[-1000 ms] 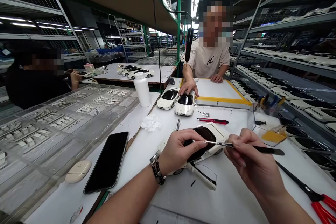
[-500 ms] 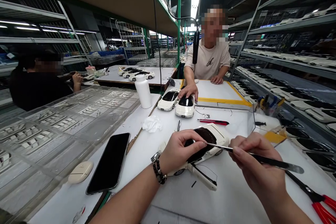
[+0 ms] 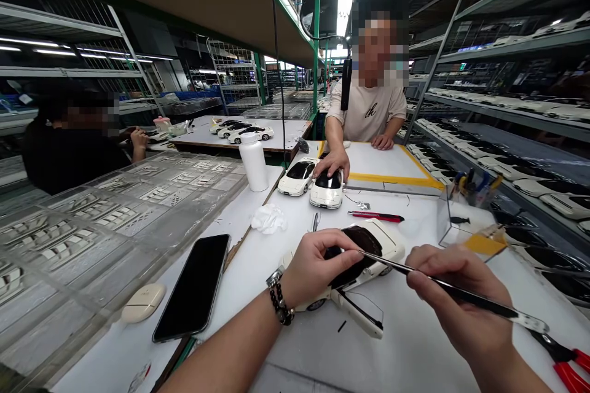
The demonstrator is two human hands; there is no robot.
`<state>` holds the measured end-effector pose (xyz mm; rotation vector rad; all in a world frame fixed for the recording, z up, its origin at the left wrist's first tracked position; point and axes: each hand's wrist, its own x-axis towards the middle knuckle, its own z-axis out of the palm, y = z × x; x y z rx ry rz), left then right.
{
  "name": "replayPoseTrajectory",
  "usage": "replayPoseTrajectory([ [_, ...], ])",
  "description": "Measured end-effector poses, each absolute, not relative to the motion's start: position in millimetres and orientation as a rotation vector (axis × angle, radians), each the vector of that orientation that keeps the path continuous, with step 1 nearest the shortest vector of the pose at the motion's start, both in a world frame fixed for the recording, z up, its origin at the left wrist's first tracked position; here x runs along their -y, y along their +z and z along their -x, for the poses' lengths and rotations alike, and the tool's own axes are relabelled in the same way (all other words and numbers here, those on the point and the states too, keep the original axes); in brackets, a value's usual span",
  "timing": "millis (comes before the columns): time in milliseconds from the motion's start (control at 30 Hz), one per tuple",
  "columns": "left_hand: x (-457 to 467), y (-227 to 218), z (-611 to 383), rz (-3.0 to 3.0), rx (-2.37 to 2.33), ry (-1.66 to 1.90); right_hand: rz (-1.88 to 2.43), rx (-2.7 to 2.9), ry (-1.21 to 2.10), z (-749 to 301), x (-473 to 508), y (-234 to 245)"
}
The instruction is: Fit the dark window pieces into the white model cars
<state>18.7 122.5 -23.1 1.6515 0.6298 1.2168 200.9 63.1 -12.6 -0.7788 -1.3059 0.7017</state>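
Observation:
My left hand [image 3: 318, 264] is closed round a white model car with a dark roof [image 3: 364, 261] on the white table [image 3: 405, 344]. One door of the car hangs open towards me. My right hand [image 3: 454, 298] pinches long metal tweezers [image 3: 415, 270]. Their tip meets my left thumb and forefinger above the car's roof. A beaded bracelet and a watch sit on my left wrist.
A black phone [image 3: 193, 287] and a small beige case [image 3: 143, 302] lie at the left beside clear plastic trays [image 3: 92, 215]. A person across the table rests a hand [image 3: 332, 163] on one of two white model cars [image 3: 326, 189]. Red-handled pliers [image 3: 565, 362] lie right.
My right hand has dropped and drawn back, so the tweezers now slope down to the right. The view has shifted slightly. My left hand stays on the car.

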Motion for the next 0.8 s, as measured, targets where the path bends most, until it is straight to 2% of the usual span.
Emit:
replayPoseTrajectory([
  [800, -122.2, -20.8, -18.4, -1.795, -0.577, 1.220, 0.739, 1.242, 0.838, -206.3, -66.8, -16.1],
])
